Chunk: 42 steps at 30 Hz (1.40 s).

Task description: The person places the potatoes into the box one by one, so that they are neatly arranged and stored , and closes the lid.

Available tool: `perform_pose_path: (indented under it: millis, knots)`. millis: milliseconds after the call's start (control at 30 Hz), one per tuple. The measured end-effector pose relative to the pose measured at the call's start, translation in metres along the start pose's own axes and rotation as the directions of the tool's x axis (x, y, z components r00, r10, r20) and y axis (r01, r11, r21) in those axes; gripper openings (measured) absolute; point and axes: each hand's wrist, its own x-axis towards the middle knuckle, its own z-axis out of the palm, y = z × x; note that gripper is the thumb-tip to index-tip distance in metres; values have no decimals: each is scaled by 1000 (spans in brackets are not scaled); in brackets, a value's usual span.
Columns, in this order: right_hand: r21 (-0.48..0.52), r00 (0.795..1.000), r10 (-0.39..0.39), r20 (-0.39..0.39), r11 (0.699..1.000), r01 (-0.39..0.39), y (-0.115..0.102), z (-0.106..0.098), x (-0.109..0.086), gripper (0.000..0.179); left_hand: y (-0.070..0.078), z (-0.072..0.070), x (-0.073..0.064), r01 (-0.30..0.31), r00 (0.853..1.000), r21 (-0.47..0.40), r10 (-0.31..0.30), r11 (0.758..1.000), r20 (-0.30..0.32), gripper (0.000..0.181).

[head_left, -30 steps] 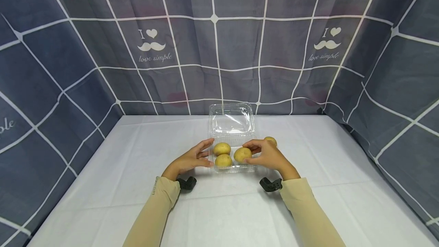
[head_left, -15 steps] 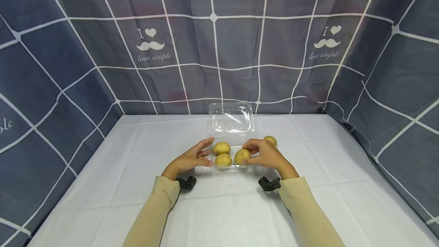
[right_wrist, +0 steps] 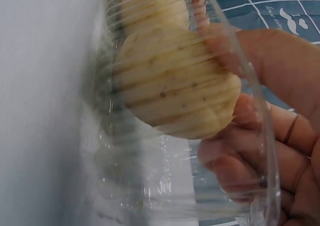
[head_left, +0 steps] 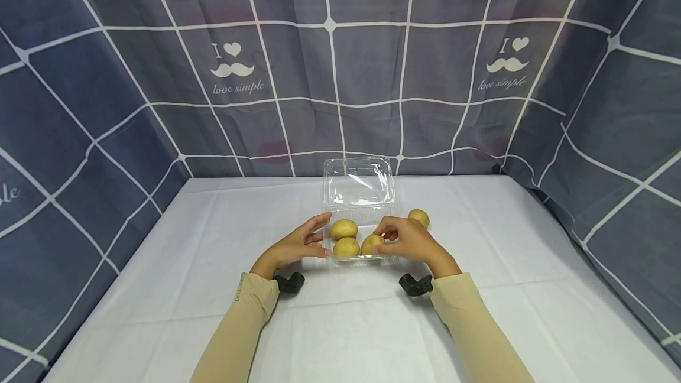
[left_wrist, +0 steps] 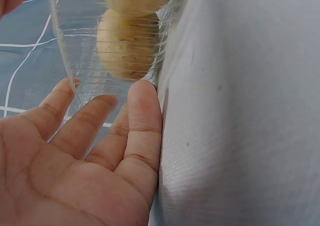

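Note:
A clear plastic clamshell box (head_left: 357, 257) lies on the white tabletop, its lid (head_left: 359, 185) raised at the back. Two yellow potatoes sit in its left half, a rear potato (head_left: 344, 229) and a front potato (head_left: 346, 247). Over the right half, my right hand (head_left: 408, 242) grips another potato (head_left: 371, 244) low inside the box. Through the box wall in the right wrist view, thumb and fingers stay around that potato (right_wrist: 175, 83). Spread at the box's left side is my left hand (head_left: 295, 246); its fingertips (left_wrist: 142, 98) reach the ribbed wall in the left wrist view.
One loose potato (head_left: 420, 217) lies on the table behind my right hand, outside the box. A grey checked curtain (head_left: 298, 64) hangs around the back and sides. Black camera mounts sit on both wrists, including the right mount (head_left: 416, 285).
My right hand has moved slightly left and lower, bringing its potato down toward the box's front edge. The left hand keeps its place beside the box.

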Motion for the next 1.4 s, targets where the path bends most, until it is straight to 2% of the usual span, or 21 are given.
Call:
perform_pose_path:
  millis: [200, 633, 1033, 1233, 1400]
  knots:
    - [-22, 1000, -11, -10, 1000, 11, 3, -1, 1, 25, -1, -1, 1, 1, 1000, 12, -1, 1000, -3, 101]
    - [85, 999, -38, 38, 996, 35, 10, -8, 0, 22, 0, -3, 2, -3, 1000, 10, 3, 1000, 7, 100]
    - [113, 998, -36, 52, 993, 30, 9, -11, 0, 20, 2, -3, -1, -8, 1000, -1, 8, 1000, 8, 101]
    - [200, 999, -25, 31, 980, 18, 11, -12, -1, 25, 1, -3, 0, -7, 1000, -5, 7, 1000, 6, 101]
    - [324, 999, -34, 3, 946, 31, 16, -12, -1, 28, 0, -4, 0, -6, 1000, -2, 6, 1000, 5, 101]
